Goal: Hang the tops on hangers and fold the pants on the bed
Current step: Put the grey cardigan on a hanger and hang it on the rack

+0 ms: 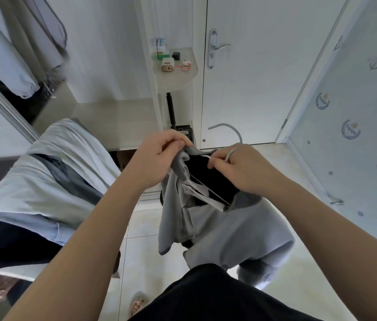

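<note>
Grey top (220,230) held in mid-air above the floor (147,228), part-threaded on a hanger (224,124). Left grip (157,158) pinches the collar (192,149); right grip (245,170) clasps the hanger neck. Fabric judged soft, light, limp: best held at collar and shoulder seams.

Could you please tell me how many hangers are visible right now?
1: the hanger, its hook sticking up above the right hand, its body inside the grey top. The clothes hanging at upper left may hide more.
</note>
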`<state>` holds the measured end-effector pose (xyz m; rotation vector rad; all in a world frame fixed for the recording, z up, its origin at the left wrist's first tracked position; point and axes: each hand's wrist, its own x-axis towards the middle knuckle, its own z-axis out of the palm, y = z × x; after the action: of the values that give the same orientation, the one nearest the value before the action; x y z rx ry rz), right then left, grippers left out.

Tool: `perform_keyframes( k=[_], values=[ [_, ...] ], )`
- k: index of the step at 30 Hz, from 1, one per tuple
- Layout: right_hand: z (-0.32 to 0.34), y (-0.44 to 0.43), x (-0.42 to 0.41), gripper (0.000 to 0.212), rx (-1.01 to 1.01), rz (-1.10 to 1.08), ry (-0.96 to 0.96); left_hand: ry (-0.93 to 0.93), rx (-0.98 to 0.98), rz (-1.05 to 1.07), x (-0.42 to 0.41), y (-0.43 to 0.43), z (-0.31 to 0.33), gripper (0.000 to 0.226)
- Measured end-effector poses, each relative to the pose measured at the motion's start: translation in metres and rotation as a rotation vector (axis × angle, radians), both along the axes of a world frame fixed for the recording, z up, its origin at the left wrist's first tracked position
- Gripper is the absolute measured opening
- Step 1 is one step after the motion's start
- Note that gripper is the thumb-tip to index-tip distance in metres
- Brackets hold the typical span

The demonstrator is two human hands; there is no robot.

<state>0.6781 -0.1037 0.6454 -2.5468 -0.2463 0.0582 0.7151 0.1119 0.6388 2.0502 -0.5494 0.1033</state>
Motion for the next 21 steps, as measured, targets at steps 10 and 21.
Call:
perform_keyframes(
  k=[10, 21],
  values=[
    [0.02, -0.003, 0.004, 0.022, 0.104, 0.104, -0.13, -0.214, 0.382, 0.067, 0.011, 0.01, -0.024, 0.023],
    [-0.024, -0.11, -0.002, 0.022, 0.282, -0.033, 0.306, -0.353, 0.15, 0.298, 0.027, 0.046, -0.01, 0.01]
  ],
)
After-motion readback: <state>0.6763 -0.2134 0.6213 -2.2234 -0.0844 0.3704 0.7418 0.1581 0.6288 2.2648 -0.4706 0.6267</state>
